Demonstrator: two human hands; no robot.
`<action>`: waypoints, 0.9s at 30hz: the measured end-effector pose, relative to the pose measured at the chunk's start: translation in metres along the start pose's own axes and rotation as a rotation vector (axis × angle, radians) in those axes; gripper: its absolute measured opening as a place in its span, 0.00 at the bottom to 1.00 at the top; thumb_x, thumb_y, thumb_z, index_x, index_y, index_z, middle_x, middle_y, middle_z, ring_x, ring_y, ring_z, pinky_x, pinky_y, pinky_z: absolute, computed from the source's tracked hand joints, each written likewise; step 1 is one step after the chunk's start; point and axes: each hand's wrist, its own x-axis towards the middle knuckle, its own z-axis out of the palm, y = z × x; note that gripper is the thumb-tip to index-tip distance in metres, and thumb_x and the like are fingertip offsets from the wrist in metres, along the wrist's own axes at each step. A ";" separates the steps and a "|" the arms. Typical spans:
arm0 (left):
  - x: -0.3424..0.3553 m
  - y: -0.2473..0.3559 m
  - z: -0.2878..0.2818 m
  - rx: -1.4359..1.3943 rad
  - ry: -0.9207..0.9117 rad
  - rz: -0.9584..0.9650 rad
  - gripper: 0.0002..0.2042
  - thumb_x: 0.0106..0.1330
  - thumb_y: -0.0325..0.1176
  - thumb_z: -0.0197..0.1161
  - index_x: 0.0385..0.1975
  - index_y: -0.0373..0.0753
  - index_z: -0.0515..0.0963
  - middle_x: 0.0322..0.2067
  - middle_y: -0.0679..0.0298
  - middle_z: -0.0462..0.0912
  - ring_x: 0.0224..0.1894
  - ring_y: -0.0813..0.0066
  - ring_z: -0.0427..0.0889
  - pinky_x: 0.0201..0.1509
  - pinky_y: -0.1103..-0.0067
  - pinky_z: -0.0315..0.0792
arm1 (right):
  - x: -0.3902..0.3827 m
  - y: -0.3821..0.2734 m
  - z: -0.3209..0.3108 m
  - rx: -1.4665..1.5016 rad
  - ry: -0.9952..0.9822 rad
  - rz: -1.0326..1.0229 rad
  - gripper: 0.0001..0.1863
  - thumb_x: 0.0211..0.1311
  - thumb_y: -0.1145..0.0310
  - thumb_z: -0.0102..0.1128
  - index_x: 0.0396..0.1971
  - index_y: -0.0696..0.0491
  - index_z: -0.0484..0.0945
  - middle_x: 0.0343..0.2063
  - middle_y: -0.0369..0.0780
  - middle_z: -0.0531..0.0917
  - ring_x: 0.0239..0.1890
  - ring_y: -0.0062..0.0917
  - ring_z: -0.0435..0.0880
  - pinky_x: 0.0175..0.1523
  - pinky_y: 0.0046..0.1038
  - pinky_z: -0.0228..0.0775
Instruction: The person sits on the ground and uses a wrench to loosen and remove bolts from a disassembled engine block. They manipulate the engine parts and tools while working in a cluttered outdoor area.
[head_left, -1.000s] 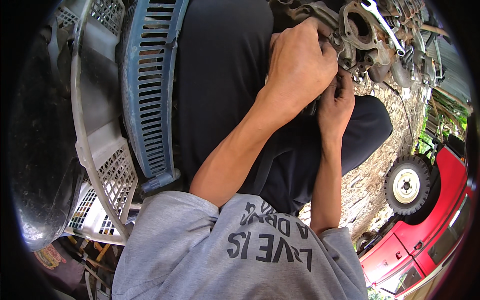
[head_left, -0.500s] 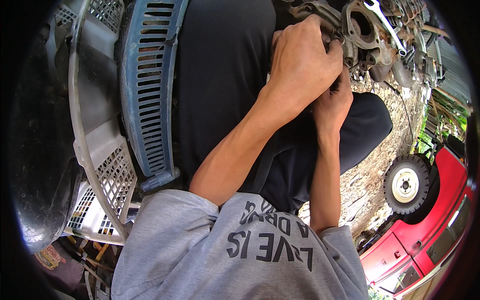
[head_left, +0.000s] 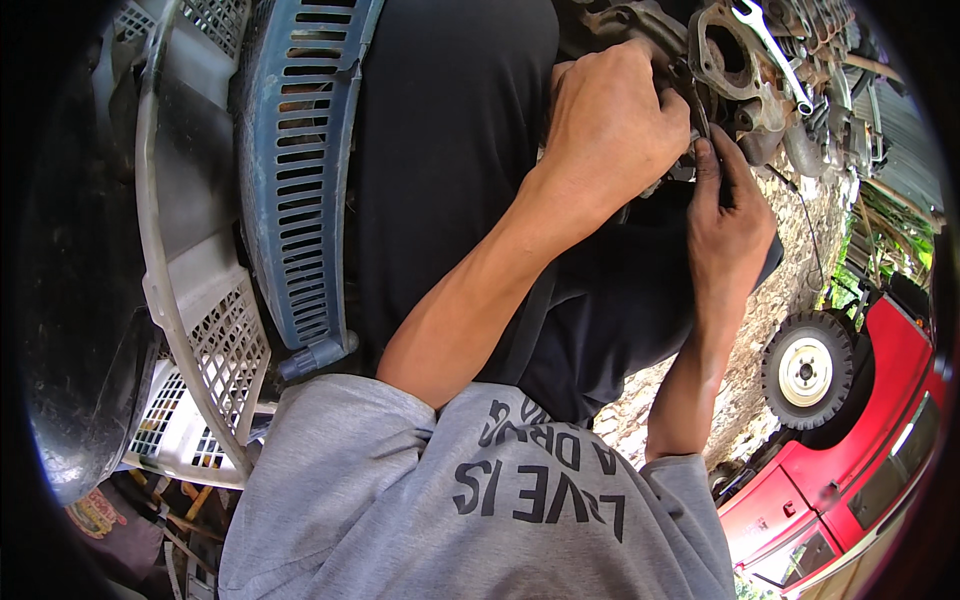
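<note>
In the upper middle, my left hand [head_left: 618, 125] is closed at a greasy metal engine part [head_left: 640, 22]. Its fingertips are hidden behind the hand, so what they grip does not show. Just to its right, my right hand [head_left: 732, 205] pinches the lower end of a slim dark metal piece [head_left: 699, 112] between thumb and fingers. That piece runs up toward the knuckles of my left hand. Beyond both hands is a flanged metal casting [head_left: 697, 55] with a large round opening. A silver wrench [head_left: 775, 52] lies across the parts beside it.
Several more greasy metal parts [head_left: 805, 30] are heaped at the upper right. A blue slotted plastic crate [head_left: 300, 190] and a grey-white crate [head_left: 225, 330] stand at my left. Rough pale ground [head_left: 640, 400] lies to the right, with a red vehicle [head_left: 850, 470] and its spare wheel [head_left: 806, 369] farther off.
My right hand has moved right, out from beneath my left hand, and the slim dark piece now shows between them. My left hand has shifted slightly down.
</note>
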 end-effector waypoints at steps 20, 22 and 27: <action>0.003 -0.001 0.004 -0.095 0.156 0.098 0.09 0.63 0.27 0.56 0.29 0.28 0.80 0.22 0.47 0.83 0.29 0.44 0.84 0.46 0.58 0.77 | -0.012 -0.030 -0.002 0.033 -0.025 0.128 0.09 0.71 0.67 0.60 0.42 0.58 0.82 0.29 0.50 0.85 0.28 0.47 0.84 0.35 0.38 0.74; 0.004 0.000 0.004 -0.108 0.163 0.101 0.09 0.63 0.28 0.56 0.28 0.29 0.80 0.22 0.47 0.84 0.28 0.45 0.84 0.45 0.58 0.77 | -0.008 -0.032 -0.006 0.030 -0.044 0.097 0.10 0.70 0.67 0.61 0.42 0.58 0.82 0.28 0.50 0.85 0.27 0.46 0.84 0.34 0.38 0.74; 0.004 0.001 0.004 -0.084 0.150 0.085 0.09 0.63 0.28 0.56 0.28 0.29 0.80 0.21 0.47 0.83 0.27 0.45 0.84 0.42 0.60 0.78 | -0.005 -0.030 -0.005 0.030 0.017 0.028 0.11 0.68 0.67 0.63 0.42 0.58 0.85 0.25 0.50 0.84 0.26 0.45 0.84 0.33 0.36 0.75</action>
